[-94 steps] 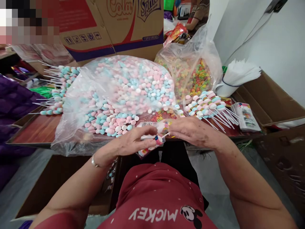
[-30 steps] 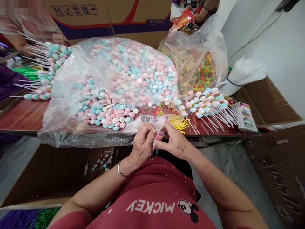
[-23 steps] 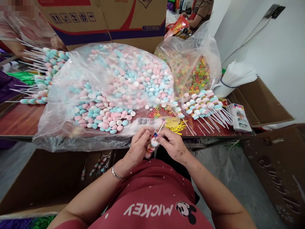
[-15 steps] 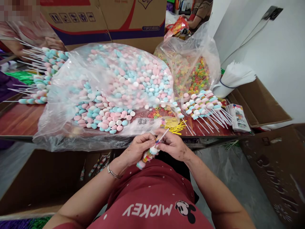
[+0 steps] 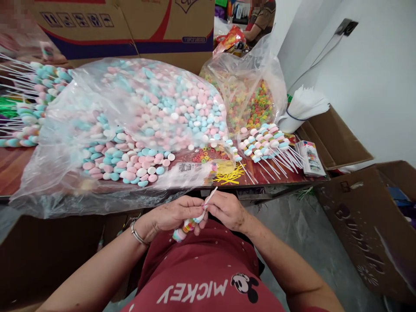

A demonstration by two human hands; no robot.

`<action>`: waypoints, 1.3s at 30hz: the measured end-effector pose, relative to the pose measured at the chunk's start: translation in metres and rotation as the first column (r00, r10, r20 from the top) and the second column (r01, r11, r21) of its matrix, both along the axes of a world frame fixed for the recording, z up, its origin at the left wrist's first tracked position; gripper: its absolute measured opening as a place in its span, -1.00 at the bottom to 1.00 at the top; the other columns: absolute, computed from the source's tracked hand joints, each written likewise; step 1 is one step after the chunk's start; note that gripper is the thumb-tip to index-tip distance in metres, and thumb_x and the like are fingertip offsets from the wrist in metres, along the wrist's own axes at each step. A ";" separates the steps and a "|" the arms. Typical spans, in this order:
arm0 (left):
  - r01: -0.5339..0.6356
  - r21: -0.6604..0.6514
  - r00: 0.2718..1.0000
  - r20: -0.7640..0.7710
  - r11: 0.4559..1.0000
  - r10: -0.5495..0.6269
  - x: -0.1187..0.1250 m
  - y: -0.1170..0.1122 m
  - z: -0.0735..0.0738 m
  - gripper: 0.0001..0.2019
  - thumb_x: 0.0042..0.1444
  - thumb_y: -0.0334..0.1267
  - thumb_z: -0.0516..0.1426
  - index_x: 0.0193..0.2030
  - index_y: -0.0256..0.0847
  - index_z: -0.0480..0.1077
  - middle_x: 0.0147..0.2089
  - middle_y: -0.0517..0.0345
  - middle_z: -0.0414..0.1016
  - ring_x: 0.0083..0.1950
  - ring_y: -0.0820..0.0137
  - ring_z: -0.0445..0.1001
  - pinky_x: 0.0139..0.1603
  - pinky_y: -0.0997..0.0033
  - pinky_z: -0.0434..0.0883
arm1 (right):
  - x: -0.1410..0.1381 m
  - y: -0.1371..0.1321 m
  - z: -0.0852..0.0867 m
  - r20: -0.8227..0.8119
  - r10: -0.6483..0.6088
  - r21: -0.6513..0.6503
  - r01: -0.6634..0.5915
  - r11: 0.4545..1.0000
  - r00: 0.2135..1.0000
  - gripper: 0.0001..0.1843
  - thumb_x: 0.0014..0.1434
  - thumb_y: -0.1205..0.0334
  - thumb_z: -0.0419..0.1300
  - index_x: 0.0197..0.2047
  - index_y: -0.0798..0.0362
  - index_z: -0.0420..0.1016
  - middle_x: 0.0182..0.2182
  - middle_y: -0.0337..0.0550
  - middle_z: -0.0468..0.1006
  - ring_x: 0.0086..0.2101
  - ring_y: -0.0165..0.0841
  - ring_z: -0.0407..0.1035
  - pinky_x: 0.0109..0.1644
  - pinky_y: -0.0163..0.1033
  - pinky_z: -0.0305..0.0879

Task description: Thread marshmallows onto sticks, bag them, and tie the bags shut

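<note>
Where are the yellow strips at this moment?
In the head view, the yellow strips lie just right of centre, near the front edge of the table, beyond the right hand and left of the right-hand pile of candy skewers.

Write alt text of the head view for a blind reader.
A person's left hand holds a stack of multicoloured round candies while the right hand pinches at the base of its thin white stick. Beyond, a reddish-brown table bears a clear plastic bag of pink, blue and white candies.
</note>
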State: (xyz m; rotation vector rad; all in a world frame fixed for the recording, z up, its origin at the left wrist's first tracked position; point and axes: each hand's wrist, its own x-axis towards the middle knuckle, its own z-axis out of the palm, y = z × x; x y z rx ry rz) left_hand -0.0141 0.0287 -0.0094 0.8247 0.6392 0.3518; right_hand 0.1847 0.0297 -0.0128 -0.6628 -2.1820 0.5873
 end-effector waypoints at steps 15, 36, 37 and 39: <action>0.106 0.060 0.981 -0.171 0.993 -0.095 0.012 0.004 0.003 -0.71 0.00 -0.06 0.21 -0.47 -0.29 0.39 -0.53 0.12 0.44 -0.60 0.46 0.38 -0.61 0.52 0.24 | 0.015 -0.013 0.021 0.474 -0.234 0.522 -0.057 0.851 0.849 -0.71 0.31 0.42 -0.04 -0.35 0.13 0.46 -0.49 -0.17 0.38 -0.33 -0.29 0.19 0.07 -0.04 0.14; -0.565 0.152 0.816 -0.043 0.811 0.577 0.031 -0.002 0.009 -0.79 -0.07 -0.20 0.28 -0.45 -0.25 0.35 -0.55 0.20 0.50 -0.67 0.53 0.36 -0.67 0.58 0.28 | 0.068 0.074 -0.009 0.704 -0.453 0.293 0.357 0.887 0.547 -0.77 0.30 0.39 0.04 -0.30 0.11 0.51 -0.29 -0.04 0.48 -0.24 -0.26 0.24 -0.11 -0.20 0.16; -0.573 0.135 0.813 -0.034 0.808 0.582 0.031 -0.003 0.010 -0.79 -0.08 -0.20 0.28 -0.46 -0.25 0.35 -0.55 0.20 0.50 -0.67 0.53 0.36 -0.68 0.59 0.27 | 0.066 0.076 -0.009 0.709 -0.444 0.293 0.343 0.892 0.549 -0.77 0.29 0.41 0.04 -0.30 0.12 0.51 -0.31 -0.05 0.48 -0.25 -0.26 0.24 -0.12 -0.20 0.16; -0.578 0.118 0.811 -0.030 0.807 0.585 0.031 -0.003 0.010 -0.78 -0.09 -0.20 0.29 -0.46 -0.26 0.35 -0.54 0.19 0.51 -0.68 0.53 0.37 -0.70 0.60 0.25 | 0.065 0.077 -0.006 0.720 -0.427 0.296 0.314 0.902 0.548 -0.77 0.29 0.45 0.04 -0.28 0.12 0.51 -0.32 -0.06 0.48 -0.25 -0.25 0.25 -0.14 -0.20 0.16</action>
